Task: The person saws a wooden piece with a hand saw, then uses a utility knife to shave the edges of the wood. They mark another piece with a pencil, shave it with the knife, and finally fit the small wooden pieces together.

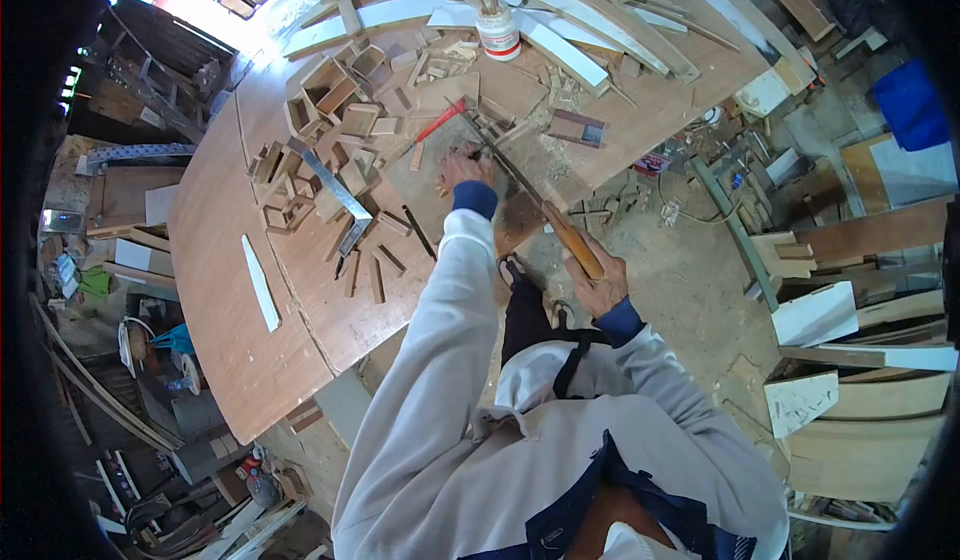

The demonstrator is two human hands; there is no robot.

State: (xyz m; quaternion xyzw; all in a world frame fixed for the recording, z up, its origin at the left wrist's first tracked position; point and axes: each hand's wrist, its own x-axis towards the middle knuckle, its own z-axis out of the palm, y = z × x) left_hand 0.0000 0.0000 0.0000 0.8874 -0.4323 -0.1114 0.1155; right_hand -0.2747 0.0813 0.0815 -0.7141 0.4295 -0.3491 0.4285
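Observation:
My right hand [598,280] is wrapped round the wooden handle of a saw [520,177] with a long, narrow dark blade. The blade slants up and left, passing close by my left hand [466,167] at the table's edge. My left hand presses down on the work surface with bent fingers; what lies under them is too small and dark to make out. Beyond it lies a red-handled tool [440,124]. Left of my forearm are a metal square [335,185], a thin black stick [418,231] and several short wood strips [377,279].
Small open wooden boxes [330,85] crowd the wooden table [225,330]. A white tub [497,35] with sticks in it stands behind, near long boards [570,50]. A small brown tray [577,128] sits near the right edge. Offcuts [815,315] are stacked at the right.

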